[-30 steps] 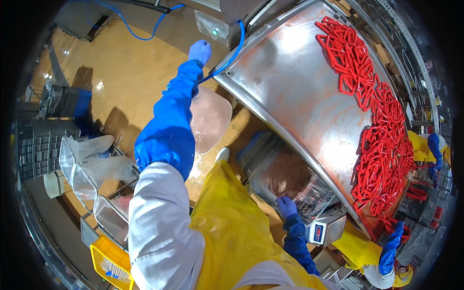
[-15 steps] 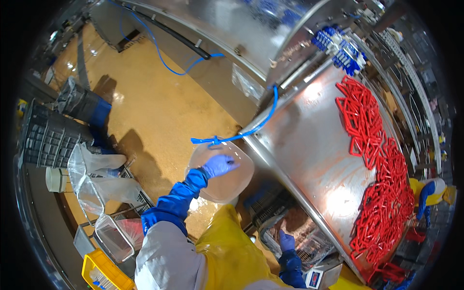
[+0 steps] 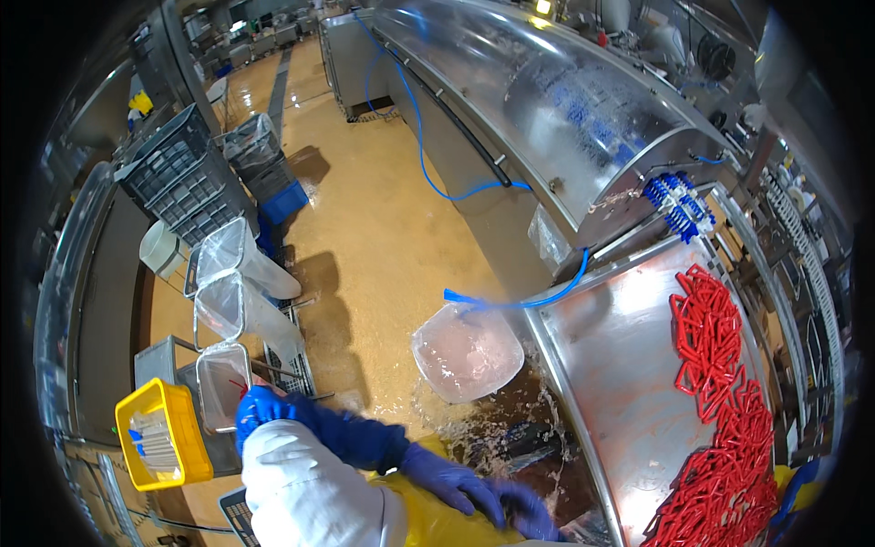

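My left hand (image 3: 456, 479), in a purple glove with a blue oversleeve, reaches right across my yellow apron, its fingers stretched out. Beside it at the lower edge is my right hand (image 3: 530, 512), also purple-gloved and smeared by motion. The two hands are close together; whether they touch I cannot tell. Just beyond them, splashing liquid and pale bits cover a dark wet area (image 3: 519, 447) where a crate partly shows. Farther off stands a whitish tub (image 3: 469, 354) of cloudy liquid. A blurred blue hose (image 3: 565, 290) hangs over its far rim.
Red sausage-like links (image 3: 720, 401) lie piled on the steel table (image 3: 606, 365) to the right. A large steel drum machine (image 3: 547, 100) stands beyond. On the left are plastic-lined frames (image 3: 223, 305), stacked grey crates (image 3: 187, 178) and a yellow bin (image 3: 164, 438). The floor (image 3: 383, 228) looks wet.
My left hand has come back from above the tub to beside my right hand. The view has tilted up. Liquid now splashes where the lined crate showed, and the hose end is blurred.
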A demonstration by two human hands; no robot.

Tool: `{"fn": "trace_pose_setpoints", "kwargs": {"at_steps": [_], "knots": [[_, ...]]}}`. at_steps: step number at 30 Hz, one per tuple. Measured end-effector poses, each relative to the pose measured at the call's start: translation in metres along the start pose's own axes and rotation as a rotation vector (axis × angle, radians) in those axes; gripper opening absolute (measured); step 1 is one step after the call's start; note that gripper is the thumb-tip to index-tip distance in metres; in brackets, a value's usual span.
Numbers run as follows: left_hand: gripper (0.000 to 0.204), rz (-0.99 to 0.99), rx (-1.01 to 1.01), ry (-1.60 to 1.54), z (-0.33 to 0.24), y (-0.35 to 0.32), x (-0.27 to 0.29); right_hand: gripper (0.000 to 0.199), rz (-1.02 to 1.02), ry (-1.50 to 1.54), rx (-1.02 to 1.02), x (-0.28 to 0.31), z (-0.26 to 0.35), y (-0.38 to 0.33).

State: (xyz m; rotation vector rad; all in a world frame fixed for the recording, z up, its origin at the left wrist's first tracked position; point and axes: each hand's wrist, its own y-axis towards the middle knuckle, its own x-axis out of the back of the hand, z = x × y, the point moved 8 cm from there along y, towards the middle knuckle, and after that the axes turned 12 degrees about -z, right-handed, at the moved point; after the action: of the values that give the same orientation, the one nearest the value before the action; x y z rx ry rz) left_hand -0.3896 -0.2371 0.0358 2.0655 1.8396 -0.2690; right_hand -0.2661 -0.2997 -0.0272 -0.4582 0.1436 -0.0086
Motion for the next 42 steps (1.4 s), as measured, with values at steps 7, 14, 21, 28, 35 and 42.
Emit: {"fn": "trace_pose_setpoints", "kwargs": {"at_steps": [7,14,21,28,35,42], "knots": [[0.051,-0.833,0.65,0.56,0.342,-0.126,0.064,0.034,-0.052,-0.696,-0.309,0.135,-0.21,-0.069],[0.027,-1.21,0.63,1.078,0.375,-0.176,0.12,0.025,-0.891,-0.979,0.351,0.29,-0.18,-0.132],[0.045,-1.076,1.075,0.601,0.37,-0.13,0.063,0.03,-1.267,-1.056,0.17,0.423,-0.198,-0.126],[0.038,-0.984,1.271,0.619,0.459,-0.231,0.035,0.033,-1.308,-1.046,0.088,0.412,-0.207,-0.115],[0.038,-0.912,1.272,0.666,0.458,-0.227,0.039,0.032,-1.368,-1.006,0.071,0.425,-0.211,-0.124],[0.037,-0.936,0.876,0.604,0.438,-0.159,0.05,0.03,-1.378,-0.983,0.047,0.414,-0.209,-0.124]]}}
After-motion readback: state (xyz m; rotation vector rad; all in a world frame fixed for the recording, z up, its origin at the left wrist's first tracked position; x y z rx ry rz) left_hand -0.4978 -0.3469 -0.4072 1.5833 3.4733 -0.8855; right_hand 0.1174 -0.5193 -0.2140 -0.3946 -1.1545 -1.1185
